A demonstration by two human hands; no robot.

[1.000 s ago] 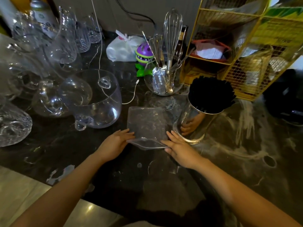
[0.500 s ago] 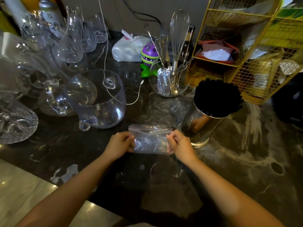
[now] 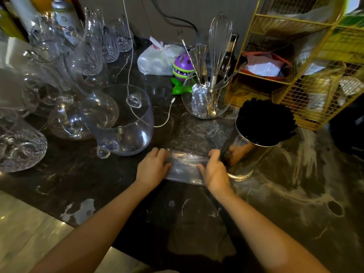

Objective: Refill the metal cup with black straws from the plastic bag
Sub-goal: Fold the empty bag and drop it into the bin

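Metal cup (image 3: pixel 244 154): upright on the dark table (image 3: pixel 295 194), right of centre, just in front of the yellow wire rack (image 3: pixel 307 75). Packed with black straws (image 3: pixel 265 122), long axes roughly vertical, tips up and fanning slightly outward past the rim. Judged full.

Plastic bag (image 3: pixel 186 168): clear, apparently empty, folded or rolled into a flat band on the table directly left of the cup. Long axis left to right, running between the two hands; far edge toward the glass utensil jar (image 3: pixel 204 103).

Left hand (image 3: pixel 152 167): on the bag's left end, fingers curled over the far edge, thumb toward the near side; gripping or pressing the plastic, exact pinch not discernible.

Right hand (image 3: pixel 213 170): on the bag's right end, fingers curled over the far edge, closed on the plastic, just beside the cup's base; reflected in the cup wall.

Step in hand, as judged: filling done, empty bag being folded down for tidying. Next move likely calls for another fold or a flattening press along the long axis, then lifting the bag clear without knocking the cup.

Also present: large glass bowl (image 3: pixel 126 123) to the left, well clear of the bag.
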